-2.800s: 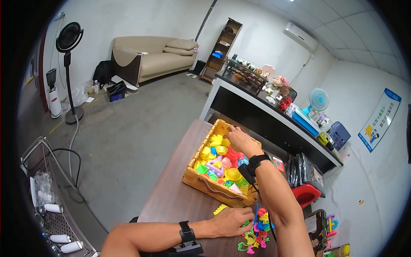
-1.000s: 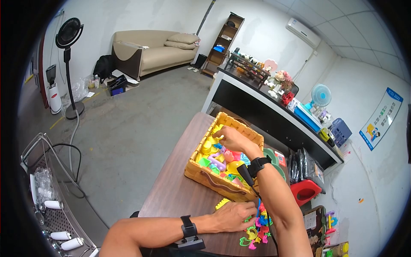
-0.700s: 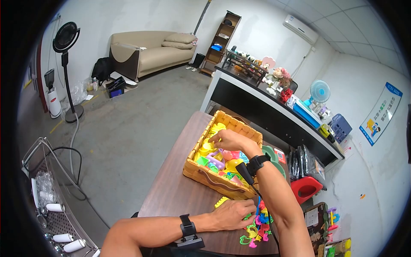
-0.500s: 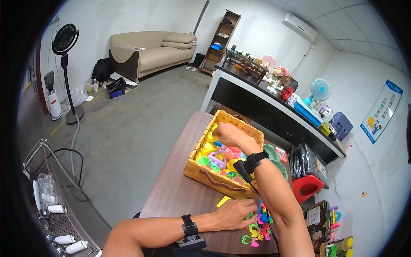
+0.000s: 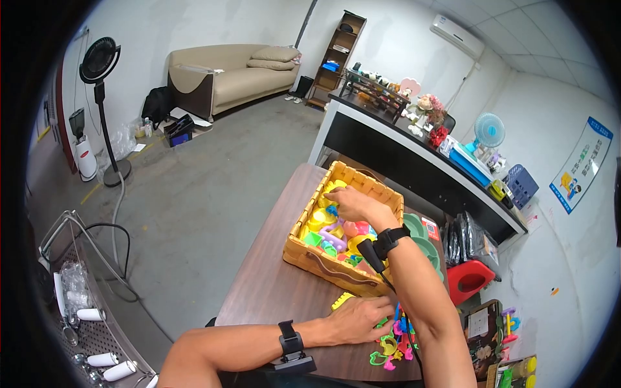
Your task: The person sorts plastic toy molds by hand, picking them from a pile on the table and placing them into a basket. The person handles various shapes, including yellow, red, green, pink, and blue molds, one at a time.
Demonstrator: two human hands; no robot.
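Observation:
My right hand (image 5: 356, 204) reaches into a woven basket (image 5: 333, 278) of colourful plastic toys. Its fingers are bent against a yellow plastic toy (image 5: 334, 186) by the far left wall, and the fingertips are partly hidden. Nearby in the basket lie a purple toy (image 5: 330, 235) and a green block-like piece (image 5: 313, 239). My left hand (image 5: 361, 319) lies palm down on the table in front of the basket, fingers apart over a pile of small bright plastic shapes (image 5: 389, 347). A yellow ridged piece (image 5: 341, 301) touches its thumb side. What lies under the palm is hidden.
The basket stands on a brown table (image 5: 259, 278). Green round-lobed trays (image 5: 424, 246) sit right of it, partly behind my right arm. Beyond are a red plastic seat (image 5: 471, 282), black bags (image 5: 475, 238) and a long desk (image 5: 388, 147). A metal rack (image 5: 97, 330) stands at the lower left.
The view has shifted slightly. My right hand has lifted a little within the basket, so more of its fingers show beside the yellow toy. My left hand stays by the pile.

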